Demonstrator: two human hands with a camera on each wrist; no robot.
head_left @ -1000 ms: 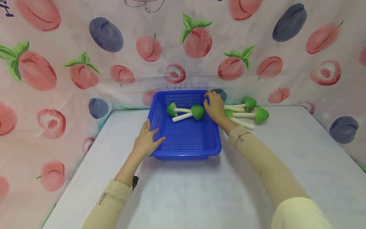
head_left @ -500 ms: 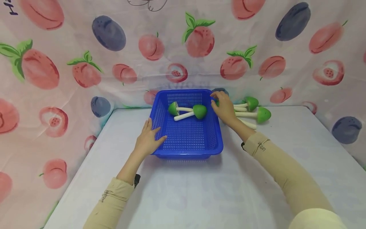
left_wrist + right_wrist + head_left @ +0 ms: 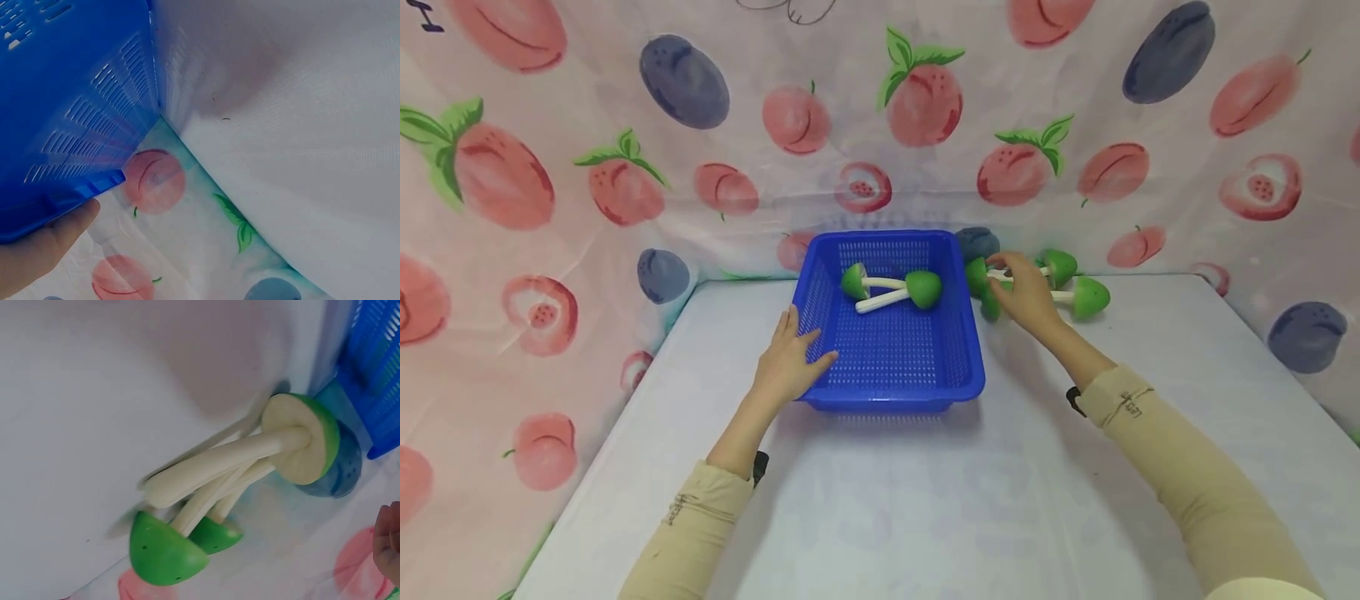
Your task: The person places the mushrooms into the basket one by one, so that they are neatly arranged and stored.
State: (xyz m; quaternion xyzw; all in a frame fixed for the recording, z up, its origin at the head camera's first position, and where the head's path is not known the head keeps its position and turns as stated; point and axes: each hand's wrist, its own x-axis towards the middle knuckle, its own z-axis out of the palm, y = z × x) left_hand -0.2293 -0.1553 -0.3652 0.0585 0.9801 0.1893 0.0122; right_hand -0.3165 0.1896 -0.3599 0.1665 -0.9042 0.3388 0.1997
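Observation:
A blue perforated basket (image 3: 887,396) stands on the table, holding two mushrooms: one green cap (image 3: 923,289) and another green cap (image 3: 853,282), their pale stems crossing. My left hand (image 3: 786,362) rests on its left rim, fingers straight and spread, thumb reaching inside. In the left wrist view a fingertip (image 3: 87,215) touches the rim. My right hand (image 3: 1026,292) hovers over the mushroom pile right of the basket, fingers loosely bent. The right wrist view shows its fingers (image 3: 386,540) apart from the nearest mushroom (image 3: 228,459), with more green caps (image 3: 165,550) beyond.
A white table (image 3: 880,517) carries the basket and the pile. Behind and to the left rises a fruit-printed cloth (image 3: 865,108), close to the basket's far side. One mushroom (image 3: 1090,297) points its cap right, away from the basket.
My right hand has moved from the basket's right rim rightward and toward me, over the mushroom pile, uncovering green caps beside the basket. My left hand has stayed on the left rim.

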